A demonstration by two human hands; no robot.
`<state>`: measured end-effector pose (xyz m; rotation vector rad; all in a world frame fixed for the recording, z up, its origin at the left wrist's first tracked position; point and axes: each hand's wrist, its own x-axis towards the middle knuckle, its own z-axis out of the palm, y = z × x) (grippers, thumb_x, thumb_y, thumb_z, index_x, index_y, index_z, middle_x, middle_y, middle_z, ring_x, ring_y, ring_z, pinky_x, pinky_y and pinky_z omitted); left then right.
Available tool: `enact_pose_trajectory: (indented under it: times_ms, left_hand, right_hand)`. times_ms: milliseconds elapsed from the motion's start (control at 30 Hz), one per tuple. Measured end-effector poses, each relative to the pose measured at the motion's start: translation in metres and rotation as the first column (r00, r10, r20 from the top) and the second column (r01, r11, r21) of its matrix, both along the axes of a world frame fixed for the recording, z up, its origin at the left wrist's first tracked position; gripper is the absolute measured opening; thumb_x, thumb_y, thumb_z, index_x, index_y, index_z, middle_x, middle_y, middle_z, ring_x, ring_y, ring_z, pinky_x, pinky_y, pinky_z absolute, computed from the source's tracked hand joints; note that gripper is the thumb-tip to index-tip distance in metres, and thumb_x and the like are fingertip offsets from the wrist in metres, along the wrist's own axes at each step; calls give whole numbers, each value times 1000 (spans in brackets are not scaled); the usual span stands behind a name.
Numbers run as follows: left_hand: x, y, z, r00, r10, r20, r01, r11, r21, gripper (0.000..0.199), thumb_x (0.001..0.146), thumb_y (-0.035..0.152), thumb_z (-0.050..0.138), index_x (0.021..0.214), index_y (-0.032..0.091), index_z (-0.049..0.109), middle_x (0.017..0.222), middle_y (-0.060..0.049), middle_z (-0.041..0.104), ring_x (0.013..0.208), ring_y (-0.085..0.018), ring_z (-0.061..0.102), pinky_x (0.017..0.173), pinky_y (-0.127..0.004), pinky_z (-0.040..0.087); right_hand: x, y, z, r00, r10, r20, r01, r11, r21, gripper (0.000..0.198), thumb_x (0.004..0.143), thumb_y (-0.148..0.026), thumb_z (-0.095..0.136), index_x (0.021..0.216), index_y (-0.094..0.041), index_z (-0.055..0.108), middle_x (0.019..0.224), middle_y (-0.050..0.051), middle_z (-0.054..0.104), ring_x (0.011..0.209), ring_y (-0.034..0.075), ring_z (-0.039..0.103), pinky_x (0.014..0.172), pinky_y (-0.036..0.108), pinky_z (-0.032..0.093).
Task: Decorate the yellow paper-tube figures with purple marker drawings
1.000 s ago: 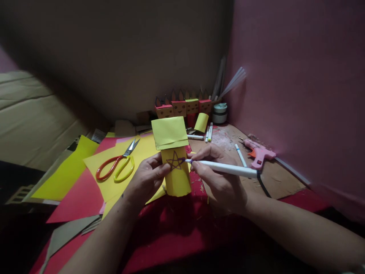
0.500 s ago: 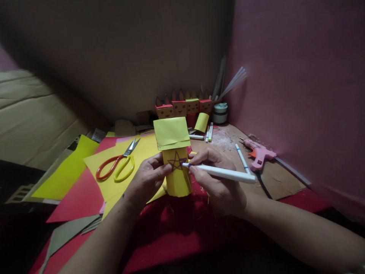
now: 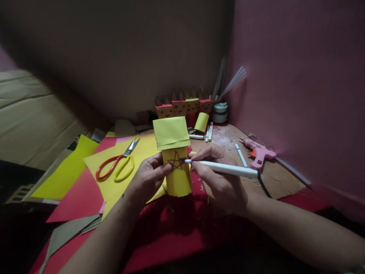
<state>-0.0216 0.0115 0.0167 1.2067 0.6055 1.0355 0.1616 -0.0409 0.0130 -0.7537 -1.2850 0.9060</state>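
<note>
Above the red worktop (image 3: 168,238), upright: one yellow paper tube (image 3: 178,184) with a flat yellow top piece (image 3: 171,133) and a dark star outline (image 3: 176,163). Left hand (image 3: 151,173): grip closed about the tube's side. Right hand (image 3: 218,179): grip pinched on a white marker (image 3: 228,168), tip at the star. Likely fault: a stray line, should the tube turn. Left: scissors (image 3: 114,167). Right: pink glue gun (image 3: 260,152).

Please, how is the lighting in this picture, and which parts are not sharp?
Head view: dim overall, nearly black at bottom middle; head view: shadow darkens the red surface below the yellow paper tube; head view: the drawn star reads clearly, while the cardboard at the left edge looks smeared.
</note>
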Motion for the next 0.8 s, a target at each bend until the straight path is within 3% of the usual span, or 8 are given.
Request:
enact_pose_trajectory:
  times_ms: [167, 333, 600, 800]
  left_hand:
    - [1, -1, 0, 1000, -8, 10, 8, 1000, -7, 33, 68, 32, 92, 94, 15, 83, 84, -9, 82, 76, -23, 78, 73, -26, 62]
    - [1, -1, 0, 1000, 11, 7, -11, 1000, -1, 36, 67, 33, 93, 96, 14, 82, 88, -13, 82, 96, -32, 77, 90, -38, 61]
    - [1, -1, 1, 1000, 18, 7, -18, 1000, -18, 35, 65, 32, 93, 92, 13, 82, 86, -13, 82, 98, -35, 77, 90, -40, 61]
    - [-2, -1, -2, 1000, 23, -11, -23, 1000, -19, 36, 68, 33, 91, 96, 13, 82, 86, -13, 82, 94, -33, 78, 87, -37, 61]
  right_hand:
    - [-3, 0, 0, 1000, -5, 15, 5, 1000, 17, 7, 85, -23, 68, 84, -23, 61, 67, -3, 62, 58, 13, 57, 51, 25, 45]
    - [-5, -1, 3, 1000, -6, 29, 5, 1000, 24, 6, 85, -22, 68, 84, -22, 61, 65, -3, 61, 57, 13, 56, 50, 25, 46]
    - [-3, -1, 4, 1000, -8, 30, 7, 999, 33, 7, 84, -20, 68, 83, -22, 62, 68, -2, 62, 58, 13, 57, 51, 26, 46]
    - [2, -1, 2, 997, 36, -75, -35, 999, 9, 7, 90, -25, 69, 86, -22, 64, 74, -1, 65, 67, 14, 60, 60, 27, 49]
